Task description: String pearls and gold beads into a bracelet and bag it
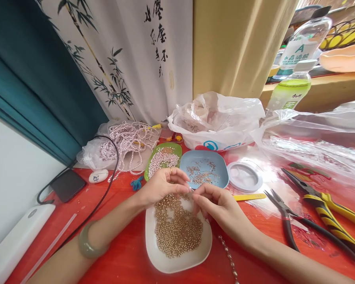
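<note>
My left hand (pixel 162 184) and my right hand (pixel 219 205) meet fingertip to fingertip above a white dish (pixel 159 258) heaped with small gold beads (pixel 177 228). Both pinch something tiny between thumb and fingers; what it is I cannot make out. A pale green bangle (pixel 87 244) sits on my left wrist. Just beyond the hands stand a green dish of pearl beads (pixel 163 157) and a blue dish of thin metal pins (pixel 204 169). A beaded chain (pixel 229 258) lies on the red table by my right forearm.
Black pliers (pixel 286 221) and yellow-handled pliers (pixel 325 201) lie at right, with a round spool (pixel 245 176) and plastic bags (pixel 219 122) behind. Pearl strands in a bag (pixel 127 144), a phone (pixel 68 184) with its cable and a white power bank (pixel 17 236) are at left. Bottles (pixel 292 88) stand at the back right.
</note>
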Available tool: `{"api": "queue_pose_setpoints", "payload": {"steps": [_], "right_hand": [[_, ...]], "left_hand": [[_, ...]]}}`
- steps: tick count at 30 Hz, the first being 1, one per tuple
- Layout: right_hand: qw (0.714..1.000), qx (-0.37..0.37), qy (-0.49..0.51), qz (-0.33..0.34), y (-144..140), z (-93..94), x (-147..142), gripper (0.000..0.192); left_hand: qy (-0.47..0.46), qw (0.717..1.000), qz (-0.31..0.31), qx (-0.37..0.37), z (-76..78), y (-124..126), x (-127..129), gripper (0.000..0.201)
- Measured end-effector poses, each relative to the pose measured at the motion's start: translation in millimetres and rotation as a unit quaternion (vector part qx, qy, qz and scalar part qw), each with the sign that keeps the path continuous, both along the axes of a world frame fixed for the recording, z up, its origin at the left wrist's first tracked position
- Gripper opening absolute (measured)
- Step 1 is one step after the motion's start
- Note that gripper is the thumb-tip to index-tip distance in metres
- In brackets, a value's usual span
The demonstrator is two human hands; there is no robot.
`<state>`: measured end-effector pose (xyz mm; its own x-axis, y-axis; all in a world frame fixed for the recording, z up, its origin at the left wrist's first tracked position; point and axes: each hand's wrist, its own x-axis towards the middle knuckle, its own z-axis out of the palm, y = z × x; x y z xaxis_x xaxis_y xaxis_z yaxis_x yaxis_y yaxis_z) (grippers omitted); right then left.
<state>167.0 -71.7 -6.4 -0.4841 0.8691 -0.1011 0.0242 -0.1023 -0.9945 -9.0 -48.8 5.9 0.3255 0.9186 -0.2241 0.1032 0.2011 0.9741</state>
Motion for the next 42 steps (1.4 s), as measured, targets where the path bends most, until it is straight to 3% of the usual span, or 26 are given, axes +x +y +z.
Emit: {"api": "queue_pose_setpoints", "payload": {"steps": [4,10,15,22,28,36,39,42], "right_hand": [[1.000,0.019,-0.005,-0.005,2,-2.8,0,0.018],[0.997,0.068,-0.038,-0.028,3,-3.9,1,0.021],[0.995,0.077,-0.048,-0.041,4,-6.2,0,0.021],[0.994,0.085,-0.039,-0.061,5,-8.3,0,0.020],[0.994,0.082,-0.017,-0.069,5,-8.3,1,0.017],[0.993,0.084,-0.027,-0.073,5,-7.8,0,0.017],[0.993,0.087,-0.027,-0.075,5,-7.7,0,0.017],[0.992,0.096,-0.028,-0.074,4,-6.9,1,0.019]], "left_hand": [[0.130,0.987,-0.010,0.094,5.9,1,-4,0.016],[0.349,0.889,-0.089,0.284,4.7,-4,-7,0.009],[0.400,0.840,-0.172,0.324,7.1,-12,-2,0.017],[0.360,0.837,-0.233,0.341,6.6,-22,10,0.011],[0.392,0.838,-0.206,0.319,-3.0,-24,14,0.009],[0.396,0.838,-0.213,0.308,0.6,-29,19,0.012],[0.375,0.857,-0.200,0.292,2.8,-28,19,0.011],[0.321,0.904,-0.160,0.232,4.9,-24,16,0.006]]}}
